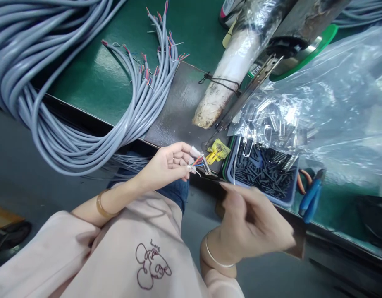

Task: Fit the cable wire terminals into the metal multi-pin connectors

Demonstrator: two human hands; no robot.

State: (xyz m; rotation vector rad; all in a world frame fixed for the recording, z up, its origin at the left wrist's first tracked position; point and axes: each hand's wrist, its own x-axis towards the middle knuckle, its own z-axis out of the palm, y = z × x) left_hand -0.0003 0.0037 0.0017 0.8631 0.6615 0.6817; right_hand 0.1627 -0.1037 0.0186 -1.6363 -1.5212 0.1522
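Note:
My left hand is closed on a connector with several coloured wires, orange, red, blue and white, running back from it into my fingers. The connector has a metal shell and a row of pins and sticks out past my fingertips, over the table edge. White tape or sleeving covers some of my fingertips. My right hand is slightly blurred, held in front of the blue tray with thumb and index finger drawn together. Whatever that pinch holds, if anything, I cannot make out.
Black tubing pieces fill the tray. Bagged metal connectors lie behind it. Pliers with blue handles rest to the right. A soldering iron points down beside a wrapped tube. Grey cables hang over the left edge.

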